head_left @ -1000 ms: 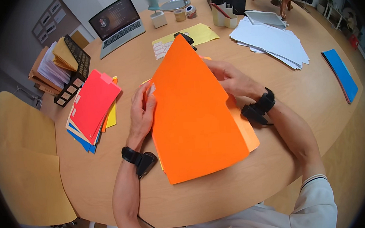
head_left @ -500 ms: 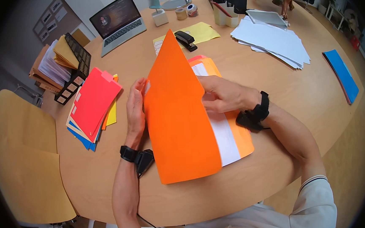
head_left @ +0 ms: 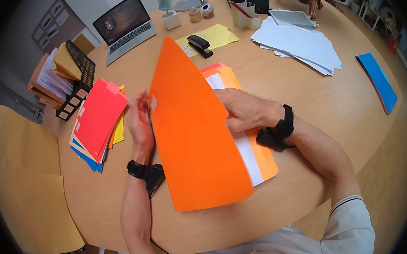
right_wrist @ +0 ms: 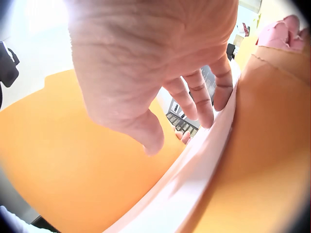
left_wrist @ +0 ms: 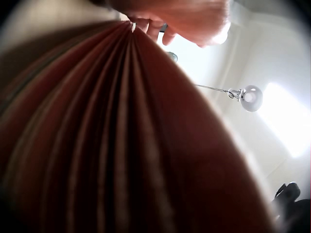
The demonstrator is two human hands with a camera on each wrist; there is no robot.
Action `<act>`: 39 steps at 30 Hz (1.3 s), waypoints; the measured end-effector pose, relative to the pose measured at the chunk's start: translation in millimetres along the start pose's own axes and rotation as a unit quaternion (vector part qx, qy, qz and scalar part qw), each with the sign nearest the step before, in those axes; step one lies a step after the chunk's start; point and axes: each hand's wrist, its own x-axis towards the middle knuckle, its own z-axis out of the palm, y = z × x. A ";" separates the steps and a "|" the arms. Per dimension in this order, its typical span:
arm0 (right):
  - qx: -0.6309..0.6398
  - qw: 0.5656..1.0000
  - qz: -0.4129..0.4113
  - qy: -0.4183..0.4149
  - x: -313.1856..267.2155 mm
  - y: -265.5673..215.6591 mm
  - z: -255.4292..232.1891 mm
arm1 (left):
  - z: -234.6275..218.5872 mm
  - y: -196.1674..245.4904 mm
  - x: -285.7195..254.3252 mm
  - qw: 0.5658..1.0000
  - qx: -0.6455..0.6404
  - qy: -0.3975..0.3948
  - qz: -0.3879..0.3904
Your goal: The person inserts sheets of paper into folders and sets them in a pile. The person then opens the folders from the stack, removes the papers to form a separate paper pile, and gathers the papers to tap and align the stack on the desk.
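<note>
An orange file folder (head_left: 195, 141) stands partly open before me, its front cover raised and leaning left. White paper (head_left: 252, 163) shows inside, against the lighter orange back cover (head_left: 266, 162). My right hand (head_left: 249, 107) reaches in behind the raised cover. In the right wrist view its straight fingers touch the upper part of the white paper (right_wrist: 182, 187), with the thumb apart. Beside the folder's left edge, my left hand (head_left: 140, 124) is upright with relaxed fingers. Fanned folder edges (left_wrist: 121, 145) fill much of the left wrist view, below that hand.
Red, blue and yellow folders (head_left: 101, 117) lie in a pile at left, near a black file rack (head_left: 82, 71). Behind are a laptop (head_left: 123, 28), a stapler (head_left: 200, 46) and a yellow sheet (head_left: 225, 36). White sheets (head_left: 297, 45) and a blue folder (head_left: 377, 82) lie at right.
The orange front cover has swung left, uncovering the white paper. My right hand has moved inward onto the paper. My left hand has shifted left, away from the folder's edge.
</note>
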 end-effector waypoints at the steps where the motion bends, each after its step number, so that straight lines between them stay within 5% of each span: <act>1: -0.011 1.000 -0.003 0.002 -0.3 -0.2 0.6 | -3.2 1.6 0.6 1.000 0.000 -0.001 -0.002; 8: 0.027 0.998 0.051 -0.001 2.6 -18.0 0.0 | -25.9 -6.0 4.4 0.988 -0.144 -0.013 -0.047; 9: 0.027 0.998 0.051 -0.002 2.6 -18.3 -0.1 | -46.6 7.4 11.6 0.940 -0.267 -0.178 -0.117; 15: 0.056 0.992 0.110 0.038 1.0 1.3 6.3 | -55.9 11.3 -0.8 0.943 -0.263 -0.176 -0.097; 18: 0.086 0.982 0.100 0.133 -0.9 14.9 4.8 | -61.5 9.7 5.5 0.946 -0.261 -0.173 -0.084; 24: -0.219 0.929 0.133 0.267 -7.4 33.0 -2.7 | -66.8 12.5 -4.7 0.949 -0.260 -0.166 -0.060; 27: -0.247 0.913 0.253 0.205 -9.0 29.0 -11.3 | -68.4 9.1 -1.3 0.951 -0.258 -0.163 -0.051; 39: -0.110 0.908 0.360 0.186 -9.8 37.4 -18.8 | -69.2 6.0 -7.9 0.955 -0.251 -0.157 -0.017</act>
